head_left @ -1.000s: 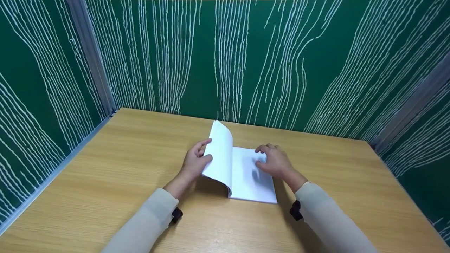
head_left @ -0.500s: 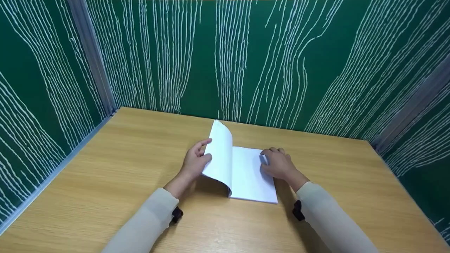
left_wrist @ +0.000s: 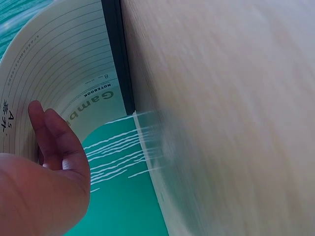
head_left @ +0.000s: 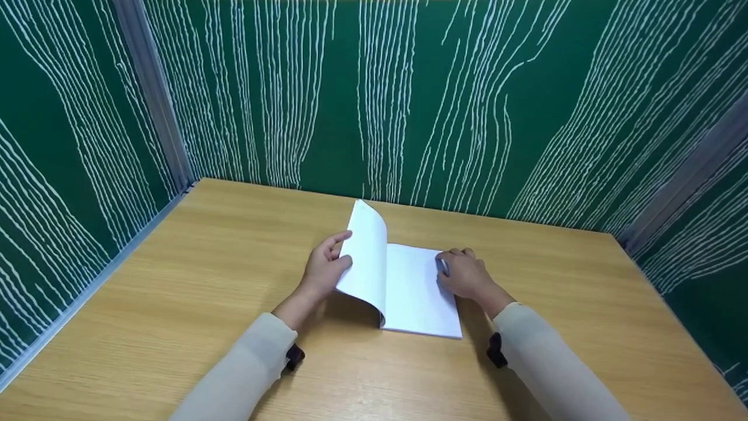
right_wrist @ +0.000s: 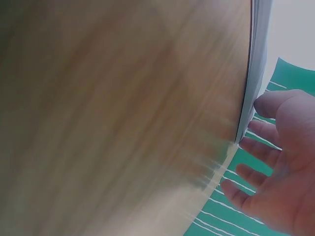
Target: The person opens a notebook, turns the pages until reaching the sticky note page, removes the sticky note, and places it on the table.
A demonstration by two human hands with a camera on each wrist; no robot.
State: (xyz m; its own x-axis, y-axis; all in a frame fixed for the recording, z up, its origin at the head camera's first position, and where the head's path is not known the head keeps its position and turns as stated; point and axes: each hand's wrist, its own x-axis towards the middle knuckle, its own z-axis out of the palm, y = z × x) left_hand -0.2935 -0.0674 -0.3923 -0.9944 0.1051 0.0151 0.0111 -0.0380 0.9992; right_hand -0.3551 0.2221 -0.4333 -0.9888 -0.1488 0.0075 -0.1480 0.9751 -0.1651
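Note:
A notebook (head_left: pixel 414 292) lies opened on the wooden table, its right-hand white pages flat. My left hand (head_left: pixel 324 270) grips the raised left part, thumb on the white page and fingers behind it. That part stands up and curves toward the spine. The left wrist view shows the lined, lettered outside of the notebook's cover (left_wrist: pixel 64 64), with fingers of my left hand (left_wrist: pixel 59 142) against it. My right hand (head_left: pixel 464 273) rests at the upper right edge of the flat pages, fingers bent and thumb on the page. In the right wrist view, its thumb (right_wrist: pixel 270 104) meets the page-block edge (right_wrist: pixel 253 73).
The wooden table (head_left: pixel 234 234) spreads around the notebook. Behind it stands a green wall (head_left: pixel 333 117) with wavy white lines, and grey posts (head_left: pixel 153 93) mark the corners. A dark wrist device (head_left: pixel 294 356) sits at the left sleeve cuff.
My right hand has moved right and down from above the page to the notebook's right edge. The left hand and the raised pages have stayed put.

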